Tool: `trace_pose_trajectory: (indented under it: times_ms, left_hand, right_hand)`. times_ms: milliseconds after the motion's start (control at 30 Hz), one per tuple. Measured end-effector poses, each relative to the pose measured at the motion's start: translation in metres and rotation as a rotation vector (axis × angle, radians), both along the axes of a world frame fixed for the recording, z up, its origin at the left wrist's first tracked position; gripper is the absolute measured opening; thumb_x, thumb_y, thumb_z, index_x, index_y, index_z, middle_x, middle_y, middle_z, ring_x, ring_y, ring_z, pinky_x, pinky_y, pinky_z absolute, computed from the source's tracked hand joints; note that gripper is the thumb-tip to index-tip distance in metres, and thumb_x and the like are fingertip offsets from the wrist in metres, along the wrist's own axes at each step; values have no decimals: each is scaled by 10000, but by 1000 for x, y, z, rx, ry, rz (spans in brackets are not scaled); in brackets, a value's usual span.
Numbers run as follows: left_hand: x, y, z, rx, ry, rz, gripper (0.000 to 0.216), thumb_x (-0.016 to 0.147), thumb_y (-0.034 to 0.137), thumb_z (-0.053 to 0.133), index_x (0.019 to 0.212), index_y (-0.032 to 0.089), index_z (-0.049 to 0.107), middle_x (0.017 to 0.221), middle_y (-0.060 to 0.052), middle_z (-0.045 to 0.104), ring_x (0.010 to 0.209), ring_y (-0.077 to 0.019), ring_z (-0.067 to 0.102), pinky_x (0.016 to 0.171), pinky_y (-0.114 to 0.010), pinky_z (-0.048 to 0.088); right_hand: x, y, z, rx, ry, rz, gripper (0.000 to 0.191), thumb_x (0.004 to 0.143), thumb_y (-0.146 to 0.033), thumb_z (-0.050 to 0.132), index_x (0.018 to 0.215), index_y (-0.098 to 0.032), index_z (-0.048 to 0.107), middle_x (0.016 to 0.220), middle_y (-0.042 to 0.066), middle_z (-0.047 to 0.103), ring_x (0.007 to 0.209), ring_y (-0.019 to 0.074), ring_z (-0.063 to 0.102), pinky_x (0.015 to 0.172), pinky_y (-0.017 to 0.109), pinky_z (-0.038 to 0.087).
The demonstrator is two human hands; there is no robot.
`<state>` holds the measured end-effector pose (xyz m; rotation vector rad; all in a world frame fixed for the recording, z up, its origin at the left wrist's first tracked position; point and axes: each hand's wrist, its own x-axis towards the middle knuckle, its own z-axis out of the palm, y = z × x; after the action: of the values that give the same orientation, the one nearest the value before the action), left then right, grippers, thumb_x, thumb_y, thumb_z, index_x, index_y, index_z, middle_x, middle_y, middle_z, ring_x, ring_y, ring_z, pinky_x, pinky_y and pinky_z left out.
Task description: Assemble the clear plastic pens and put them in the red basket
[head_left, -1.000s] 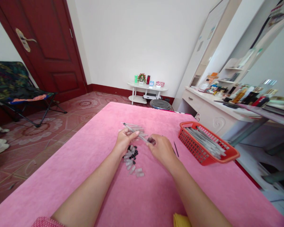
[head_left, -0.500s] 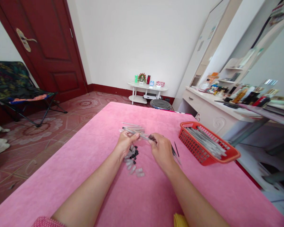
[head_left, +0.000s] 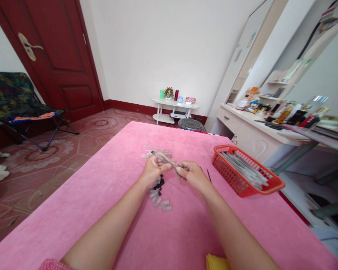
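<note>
My left hand (head_left: 152, 170) is closed round a clear pen barrel (head_left: 163, 160) that slants up to the left. My right hand (head_left: 192, 173) pinches the barrel's near end, fingers pressed together. Both hands hover over the pink table (head_left: 107, 210). Below my left hand lies a heap of small clear and black pen parts (head_left: 158, 193). More clear barrels (head_left: 154, 151) lie just beyond my hands. A thin black refill (head_left: 208, 175) lies right of my right hand.
An orange basket (head_left: 243, 183) full of grey pens sits at the table's right edge. A dressing table (head_left: 259, 129) with bottles stands to the right. A folding chair (head_left: 19, 108) and a dark red door (head_left: 59, 52) are on the left. A white low shelf (head_left: 174, 108) stands by the far wall.
My hands have drawn closer together on the barrel. The right hand has moved up and left, and the barrel now sits more steeply between them.
</note>
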<state>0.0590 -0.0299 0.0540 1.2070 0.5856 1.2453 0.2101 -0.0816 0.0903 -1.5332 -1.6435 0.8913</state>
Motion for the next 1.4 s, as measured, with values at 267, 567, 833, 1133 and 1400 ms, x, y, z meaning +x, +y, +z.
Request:
trace_pose_trajectory:
  times_ms: [267, 567, 833, 1133, 1400]
  left_hand:
    - [0, 5, 1, 133, 151, 97, 303, 700, 336, 686, 915, 127, 647, 925, -95, 698, 861, -206, 648, 804, -328, 492]
    - [-39, 41, -29, 378, 647, 408, 209, 767, 223, 548, 886, 186, 715, 945, -64, 710, 903, -209, 635, 834, -341, 474]
    - [-34, 34, -25, 672, 913, 143, 275, 775, 168, 542, 976, 245, 714, 981, -54, 708, 931, -222, 618, 876, -367, 434]
    - [-32, 31, -21, 712, 1052, 116, 157, 711, 193, 649, 835, 233, 736, 816, -61, 697, 826, -220, 595, 797, -336, 421]
    - [-31, 31, -24, 704, 1096, 88, 216, 705, 95, 585, 823, 213, 723, 817, -63, 681, 830, -205, 590, 776, -303, 422]
  right_hand:
    - [28, -3, 22, 257, -379, -175, 244, 816, -296, 458, 747, -203, 673, 703, 17, 680, 667, 142, 590, 607, 227, 373]
    - [139, -27, 59, 117, -778, -1001, 329, 747, -427, 530, 933, -225, 711, 861, 150, 684, 812, 314, 606, 642, 383, 400]
    - [105, -4, 38, 339, -635, -550, 254, 754, -265, 514, 908, -185, 700, 907, 68, 702, 838, 191, 625, 744, 281, 432]
    - [50, -5, 14, -156, -824, -112, 82, 640, -264, 665, 697, -227, 711, 739, 41, 699, 713, 167, 632, 585, 237, 393]
    - [40, -5, 2, -202, -936, -100, 79, 630, -185, 627, 668, -190, 695, 720, 76, 689, 703, 199, 639, 538, 248, 355]
